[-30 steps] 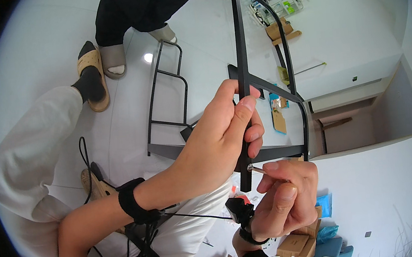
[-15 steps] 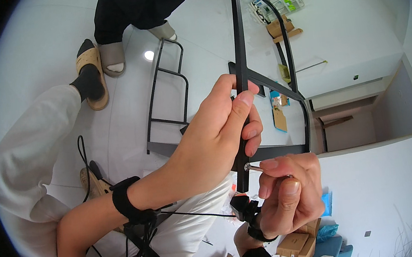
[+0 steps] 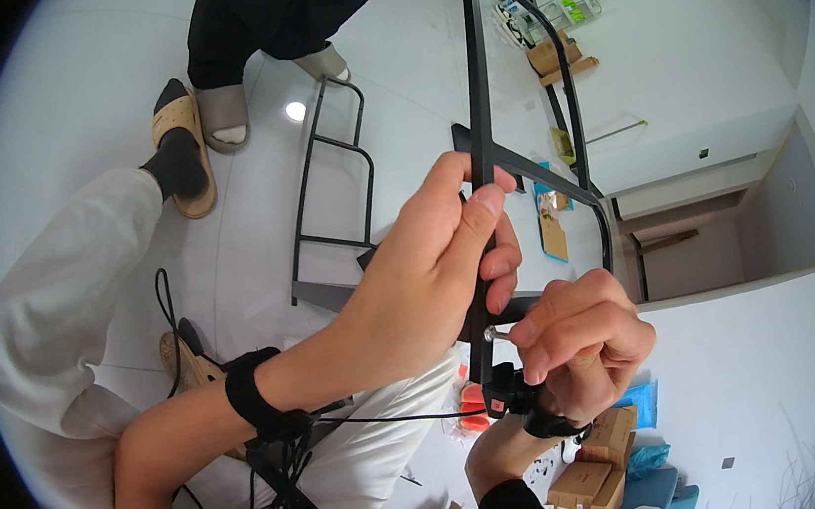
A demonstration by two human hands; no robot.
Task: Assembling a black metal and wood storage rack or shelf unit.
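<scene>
My left hand (image 3: 427,252) is wrapped round a black square metal tube (image 3: 476,78), part of a larger black frame (image 3: 562,69). Its thumb lies along the tube's near face, with the fingers curled behind. Below that grip, a silver bolt head (image 3: 490,333) shows at the tube's lower end. Closed fingers of my right hand (image 3: 586,345) hold a slim metal hex key (image 3: 505,336), its tip at the bolt; most of the key is hidden in the hand. Each wrist carries a black strap, and a small black device (image 3: 503,390) is at the right one.
A black ladder-like frame (image 3: 300,216) lies on the white tiled floor at left of centre. Beyond it stands another person in dark trousers (image 3: 273,15) and slippers. Cardboard boxes (image 3: 581,490) are at lower right. A black cable (image 3: 395,419) crosses my lap.
My right hand has turned at the bolt, its wrist swinging to the right and the knuckles rolling over. The tube has tilted slightly; my left hand keeps its grip.
</scene>
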